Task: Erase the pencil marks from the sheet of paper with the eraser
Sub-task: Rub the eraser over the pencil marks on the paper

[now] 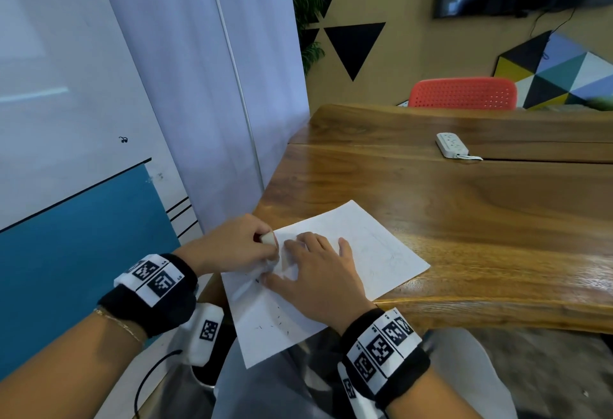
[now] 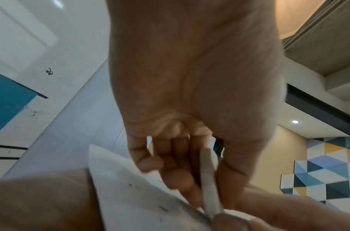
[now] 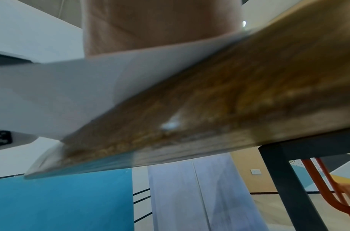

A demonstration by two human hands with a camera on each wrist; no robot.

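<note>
A white sheet of paper [image 1: 381, 253] lies on the near left corner of the wooden table [image 1: 464, 219], and its near part hangs over the edge. It bears faint pencil lines, with dark eraser crumbs [image 1: 280, 320] near its front. My left hand [image 1: 265, 248] pinches a small white eraser [image 1: 268, 238] and holds its end down on the sheet's left part. The left wrist view shows the eraser [image 2: 209, 179] between thumb and fingers [image 2: 176, 175], its tip on the paper [image 2: 130, 195]. Just to the right, my right hand [image 1: 315, 266] rests flat on the sheet with straight fingers.
A white power strip [image 1: 451, 145] lies far back on the table. A red chair [image 1: 462, 93] stands behind the table. A white curtain [image 1: 215, 87] hangs close on the left. My lap and a wrist device cable [image 1: 149, 379] are below the overhanging paper.
</note>
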